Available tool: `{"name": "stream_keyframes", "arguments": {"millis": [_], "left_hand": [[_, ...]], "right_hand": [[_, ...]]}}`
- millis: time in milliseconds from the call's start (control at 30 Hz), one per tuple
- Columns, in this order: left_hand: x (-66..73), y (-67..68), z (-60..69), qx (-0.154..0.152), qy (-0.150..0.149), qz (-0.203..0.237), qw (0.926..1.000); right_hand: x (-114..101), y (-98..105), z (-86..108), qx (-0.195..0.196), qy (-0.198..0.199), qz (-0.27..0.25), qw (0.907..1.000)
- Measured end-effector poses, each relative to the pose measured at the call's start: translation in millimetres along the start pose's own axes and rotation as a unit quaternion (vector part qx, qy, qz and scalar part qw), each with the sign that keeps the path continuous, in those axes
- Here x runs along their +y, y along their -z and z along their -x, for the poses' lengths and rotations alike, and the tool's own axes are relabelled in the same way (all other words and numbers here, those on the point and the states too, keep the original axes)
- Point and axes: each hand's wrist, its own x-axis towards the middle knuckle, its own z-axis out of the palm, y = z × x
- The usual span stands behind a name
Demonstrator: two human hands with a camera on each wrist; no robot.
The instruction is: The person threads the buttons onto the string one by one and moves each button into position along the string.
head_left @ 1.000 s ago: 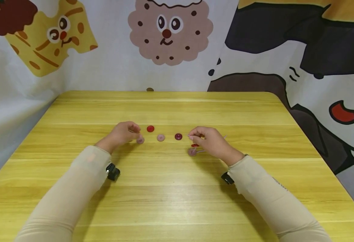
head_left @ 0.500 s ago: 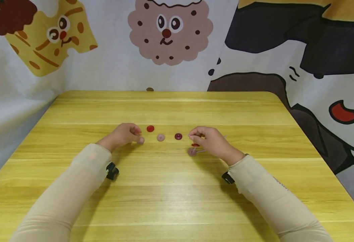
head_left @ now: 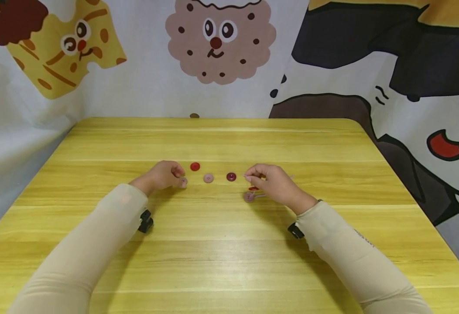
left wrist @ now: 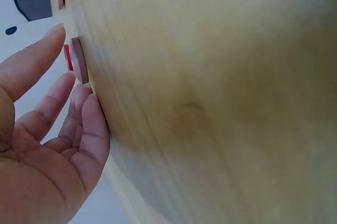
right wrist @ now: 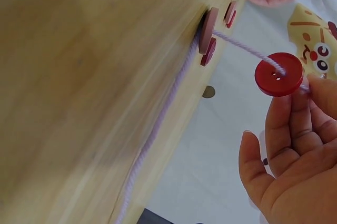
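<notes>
My left hand has its thumb and index fingertip at opposite edges of a pink button low over the table; the left wrist view shows this pink button nearly edge-on. Between thumb and fingers, my right hand pinches a pale purple string. A red button is threaded on it close to the fingertips. Farther along, the string meets a pink button by the tabletop. Between the hands lie a red button, a pink button and a dark red button.
The wooden table extends around both hands. Behind it hangs a white cloth printed with cartoon food. Dark wrist-worn devices show at the left wrist and right wrist.
My left hand has shifted slightly right and toward me, and the pink button at its fingertips has moved slightly right. My right hand has stayed nearly still with the string.
</notes>
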Motion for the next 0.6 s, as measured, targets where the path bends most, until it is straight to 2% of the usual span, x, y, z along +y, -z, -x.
{"name": "stream_keyframes", "arguments": {"millis": [167,600], "left_hand": [[-0.8,-2.1,-1.8,0.001,-0.013,-0.020,0.9997],[-1.4,-3.1,-3.2,0.001,-0.010,-0.020,0.9998]], "right_hand": [[0.8,-0.9,-0.8,-0.002,0.001,-0.003,1.0000],[-0.6,-1.1,0.2,-0.006,0.002,-0.005,1.0000]]}}
